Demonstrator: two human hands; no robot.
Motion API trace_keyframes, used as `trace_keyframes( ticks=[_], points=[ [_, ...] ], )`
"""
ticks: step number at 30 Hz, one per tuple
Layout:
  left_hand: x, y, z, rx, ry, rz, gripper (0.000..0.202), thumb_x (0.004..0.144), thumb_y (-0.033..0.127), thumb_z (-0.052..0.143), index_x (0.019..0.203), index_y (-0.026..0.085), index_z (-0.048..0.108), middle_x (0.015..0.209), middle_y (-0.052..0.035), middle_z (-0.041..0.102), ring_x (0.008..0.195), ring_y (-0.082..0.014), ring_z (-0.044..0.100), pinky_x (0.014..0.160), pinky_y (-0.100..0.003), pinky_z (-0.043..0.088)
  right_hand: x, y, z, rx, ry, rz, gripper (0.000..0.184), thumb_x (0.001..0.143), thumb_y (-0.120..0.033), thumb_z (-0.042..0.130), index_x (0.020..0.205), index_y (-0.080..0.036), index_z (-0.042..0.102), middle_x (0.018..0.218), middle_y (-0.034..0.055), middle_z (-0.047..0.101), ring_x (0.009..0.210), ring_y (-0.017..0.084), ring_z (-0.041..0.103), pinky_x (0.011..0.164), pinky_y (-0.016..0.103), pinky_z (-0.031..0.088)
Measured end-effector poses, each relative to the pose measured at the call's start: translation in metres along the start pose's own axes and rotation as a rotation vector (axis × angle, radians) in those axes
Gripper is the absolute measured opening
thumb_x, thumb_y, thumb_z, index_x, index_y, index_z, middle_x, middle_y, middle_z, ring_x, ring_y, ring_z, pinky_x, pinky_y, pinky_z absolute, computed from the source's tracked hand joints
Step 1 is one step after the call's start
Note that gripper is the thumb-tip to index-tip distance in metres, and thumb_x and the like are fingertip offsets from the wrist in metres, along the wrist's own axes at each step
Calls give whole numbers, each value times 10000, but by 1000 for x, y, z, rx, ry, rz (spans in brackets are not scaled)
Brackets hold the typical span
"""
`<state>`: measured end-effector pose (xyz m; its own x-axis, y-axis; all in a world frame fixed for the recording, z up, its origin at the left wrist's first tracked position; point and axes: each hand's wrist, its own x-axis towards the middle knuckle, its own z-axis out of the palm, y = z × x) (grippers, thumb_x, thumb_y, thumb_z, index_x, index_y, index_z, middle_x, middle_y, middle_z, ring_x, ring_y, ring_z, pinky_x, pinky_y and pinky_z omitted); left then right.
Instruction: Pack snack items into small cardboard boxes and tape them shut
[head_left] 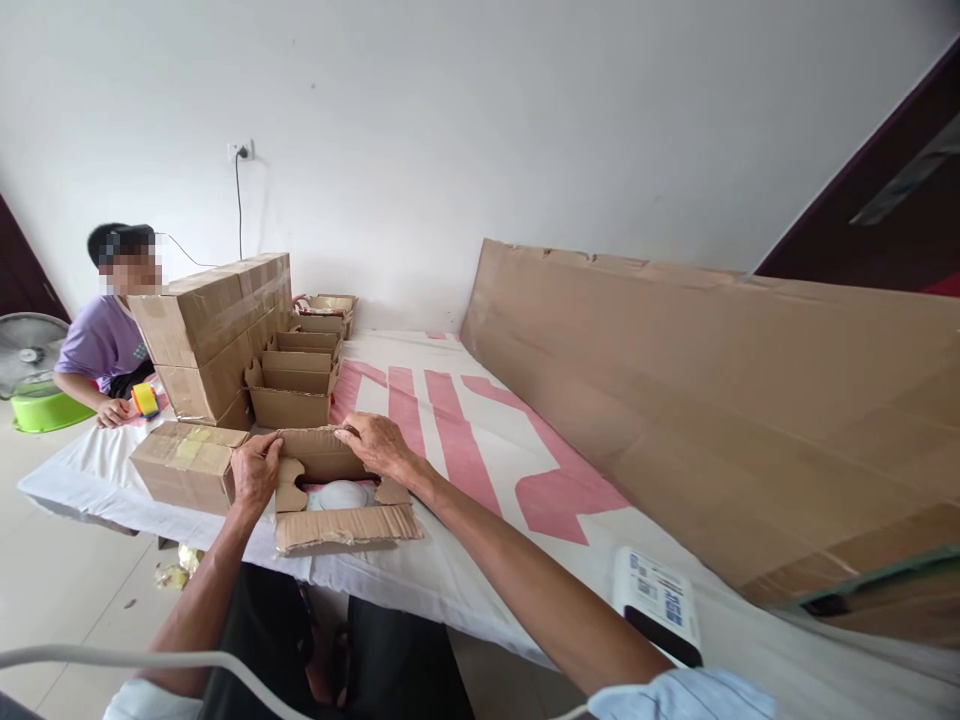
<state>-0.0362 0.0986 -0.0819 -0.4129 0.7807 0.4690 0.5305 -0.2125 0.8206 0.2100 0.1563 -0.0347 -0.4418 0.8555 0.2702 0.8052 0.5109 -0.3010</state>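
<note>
In front of me a small cardboard box [349,530] lies with its flaps up, and a white rounded item [343,496] shows inside it. My left hand [255,470] pinches the left end of the raised far flap. At that flap's right end, my right hand [379,443] has its fingers curled over the edge. Left of my left hand rests a taped, closed cardboard box [187,462]. Beyond the flap stand several open cardboard boxes [291,402] in a row.
Taped boxes [221,320] are stacked at the left. Behind them sits a person [105,345], one hand near a yellow tape roll [145,401]. A large cardboard sheet [675,400] leans along the right side. A white package [656,600] lies on the cloth-covered table [517,600].
</note>
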Motion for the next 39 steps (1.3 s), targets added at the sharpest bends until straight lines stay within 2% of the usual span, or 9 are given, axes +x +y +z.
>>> trace_keyframes(
  ticks=[4,7,15,25,30,39],
  points=[
    [-6,-1,1,398,22,195,253,958,288,639,1018,236,880,959,-112,848,861,-284,774,792,-362,538,0,0,2,1,16,-6,221,1095,-368,598,1080,-230,770,1200,71,825,1101,223,740,860,305,455],
    [-5,-3,1,472,44,229,235,960,283,648,996,245,877,957,-105,855,849,-282,778,758,-351,526,0,0,3,-5,29,-10,222,1097,-370,598,1075,-226,765,1192,72,825,1100,225,740,864,307,453],
    [0,-3,0,342,71,243,191,901,297,681,823,259,851,853,-56,853,765,-249,778,746,-331,551,1,2,7,5,50,-31,209,1095,-363,600,1096,-234,765,1185,77,818,1101,227,736,893,308,464],
    [-1,4,0,210,66,274,195,881,340,675,772,260,816,824,-44,842,717,-226,771,741,-324,597,-1,1,6,4,57,-34,188,1095,-347,612,1082,-224,755,1183,79,815,1093,224,733,895,307,461],
    [-2,13,-4,177,22,353,268,935,337,602,745,248,768,827,-53,829,776,-220,763,770,-319,594,-3,-2,2,5,55,-19,190,1096,-341,614,1094,-213,755,1192,84,811,1099,226,733,892,307,456],
    [1,15,-7,78,-77,297,231,908,329,589,744,240,724,850,-55,780,812,-206,723,795,-314,590,-4,-2,2,11,54,-19,193,1097,-348,604,1097,-229,756,1194,79,810,1090,225,727,896,312,461]
  ],
)
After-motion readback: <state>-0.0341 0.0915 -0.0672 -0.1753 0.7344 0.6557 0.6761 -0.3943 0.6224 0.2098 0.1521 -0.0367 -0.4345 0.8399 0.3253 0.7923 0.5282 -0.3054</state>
